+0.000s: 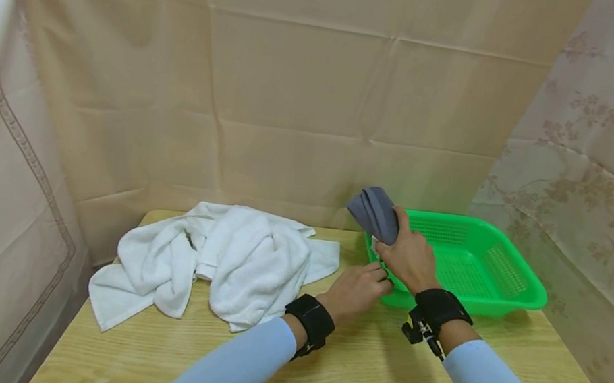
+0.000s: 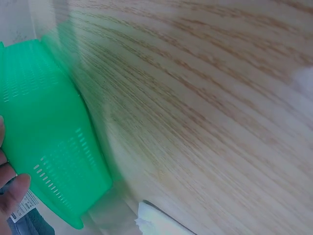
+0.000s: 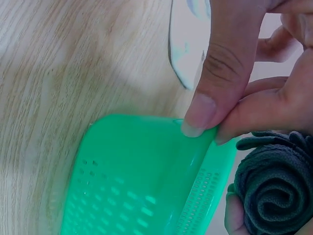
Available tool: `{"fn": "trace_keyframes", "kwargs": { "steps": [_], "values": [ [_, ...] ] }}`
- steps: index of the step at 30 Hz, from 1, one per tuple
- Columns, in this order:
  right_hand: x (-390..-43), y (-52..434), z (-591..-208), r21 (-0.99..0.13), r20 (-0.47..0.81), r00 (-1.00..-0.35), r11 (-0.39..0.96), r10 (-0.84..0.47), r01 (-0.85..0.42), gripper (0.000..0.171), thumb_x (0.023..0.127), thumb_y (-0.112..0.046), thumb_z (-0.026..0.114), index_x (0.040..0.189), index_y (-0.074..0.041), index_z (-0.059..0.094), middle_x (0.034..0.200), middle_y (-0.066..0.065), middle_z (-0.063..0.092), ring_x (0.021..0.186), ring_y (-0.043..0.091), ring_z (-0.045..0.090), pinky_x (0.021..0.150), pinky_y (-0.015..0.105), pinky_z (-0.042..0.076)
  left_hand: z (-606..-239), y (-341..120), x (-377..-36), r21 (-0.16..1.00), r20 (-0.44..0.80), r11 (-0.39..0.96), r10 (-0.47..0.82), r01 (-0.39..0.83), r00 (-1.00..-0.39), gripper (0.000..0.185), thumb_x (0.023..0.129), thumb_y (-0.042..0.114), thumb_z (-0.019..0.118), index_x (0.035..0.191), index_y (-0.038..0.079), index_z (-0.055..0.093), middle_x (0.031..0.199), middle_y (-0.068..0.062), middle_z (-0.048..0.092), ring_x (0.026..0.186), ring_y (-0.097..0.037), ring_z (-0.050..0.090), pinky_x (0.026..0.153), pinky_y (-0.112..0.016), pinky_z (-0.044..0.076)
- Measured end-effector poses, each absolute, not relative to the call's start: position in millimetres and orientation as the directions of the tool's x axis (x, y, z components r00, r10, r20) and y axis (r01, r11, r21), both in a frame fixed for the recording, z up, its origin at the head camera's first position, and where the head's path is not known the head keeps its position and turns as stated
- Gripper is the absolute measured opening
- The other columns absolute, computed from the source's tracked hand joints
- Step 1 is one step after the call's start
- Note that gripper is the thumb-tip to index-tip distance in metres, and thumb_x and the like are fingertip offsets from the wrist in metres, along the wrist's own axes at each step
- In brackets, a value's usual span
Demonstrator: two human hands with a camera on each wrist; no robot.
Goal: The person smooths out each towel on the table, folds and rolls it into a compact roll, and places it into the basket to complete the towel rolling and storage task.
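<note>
**Rolled grey cloth held over the corner of the green basket**

The right hand is raised at the near left corner of the green perforated plastic basket, its wrist bent so that the back of the hand faces the head camera. Its fingers curl round a rolled grey cloth, which stands up out of the top of the fist, above the basket's left rim and clear of the table. In the right wrist view the roll shows its spiral end, gripped tight, just beside the basket's rim.

The left hand lies low, close under the right one, with its knuckles towards the basket's near left corner. Its fingers are bent inward, and in the right wrist view a thumb and a fingertip pinch the green rim between them. The left wrist view shows the basket's slotted side wall from outside, with fingertips at the frame's lower left edge beside a small white printed label.

Both forearms, in light blue sleeves with black wrist bands, reach forward over the pale wood-grain table. A crumpled white terry towel lies in a heap on the table to the left of the hands, near the left hand but apart from it. The basket sits at the table's far right corner.
</note>
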State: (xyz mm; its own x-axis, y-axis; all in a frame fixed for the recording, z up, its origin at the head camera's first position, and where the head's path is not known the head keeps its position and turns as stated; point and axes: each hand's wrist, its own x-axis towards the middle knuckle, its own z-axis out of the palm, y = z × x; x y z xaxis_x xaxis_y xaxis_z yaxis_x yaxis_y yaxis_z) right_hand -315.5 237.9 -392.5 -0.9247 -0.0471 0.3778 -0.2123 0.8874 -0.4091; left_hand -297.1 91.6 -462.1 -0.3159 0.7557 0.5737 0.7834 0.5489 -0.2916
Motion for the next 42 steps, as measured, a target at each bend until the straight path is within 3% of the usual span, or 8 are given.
{"fn": "trace_keyframes", "kwargs": {
  "steps": [11,17,24,42],
  "values": [
    [-315.6,244.5,-391.1,-0.398,0.381,-0.924,0.896,-0.035,-0.199,0.082,0.093,-0.031,0.073,0.159,-0.011,0.03,0.09,0.028,0.065,0.063,0.036,0.06,0.051,0.045,0.046,-459.6,90.9,-295.4,-0.277,0.583,0.547,0.749,0.79,-0.315,0.013,0.102,0.016,0.066,0.101,0.021,0.078,0.102,0.006,0.07,0.094,-0.01,0.06,0.08,-0.018,0.051],
    [-315.4,249.5,-391.6,-0.411,0.369,-0.929,0.894,-0.017,-0.179,0.082,0.094,-0.031,0.073,0.16,-0.012,0.029,0.093,0.03,0.065,0.065,0.037,0.061,0.052,0.044,0.046,-457.8,89.2,-294.4,-0.247,0.544,0.547,0.761,0.8,-0.353,0.016,0.101,0.008,0.065,0.106,0.018,0.077,0.106,0.005,0.07,0.1,-0.011,0.06,0.085,-0.019,0.05],
    [-314.6,253.9,-393.9,-0.41,0.367,-0.93,0.896,-0.008,-0.169,0.081,0.093,-0.031,0.072,0.16,-0.012,0.029,0.092,0.029,0.064,0.064,0.036,0.06,0.052,0.043,0.045,-456.3,88.5,-292.9,-0.237,0.51,0.553,0.771,0.799,-0.382,0.018,0.102,0.009,0.065,0.111,0.019,0.077,0.11,0.005,0.07,0.102,-0.01,0.06,0.086,-0.018,0.049],
    [-309.2,271.2,-398.5,-0.419,0.355,-0.934,0.899,0.032,-0.129,0.081,0.092,-0.026,0.07,0.16,-0.01,0.028,0.09,0.031,0.064,0.061,0.036,0.06,0.049,0.043,0.044,-459.8,89.1,-293.5,-0.234,0.533,0.551,0.762,0.801,-0.368,0.016,0.102,0.009,0.065,0.107,0.018,0.078,0.106,0.004,0.07,0.099,-0.01,0.059,0.085,-0.017,0.049]
  ]
}}
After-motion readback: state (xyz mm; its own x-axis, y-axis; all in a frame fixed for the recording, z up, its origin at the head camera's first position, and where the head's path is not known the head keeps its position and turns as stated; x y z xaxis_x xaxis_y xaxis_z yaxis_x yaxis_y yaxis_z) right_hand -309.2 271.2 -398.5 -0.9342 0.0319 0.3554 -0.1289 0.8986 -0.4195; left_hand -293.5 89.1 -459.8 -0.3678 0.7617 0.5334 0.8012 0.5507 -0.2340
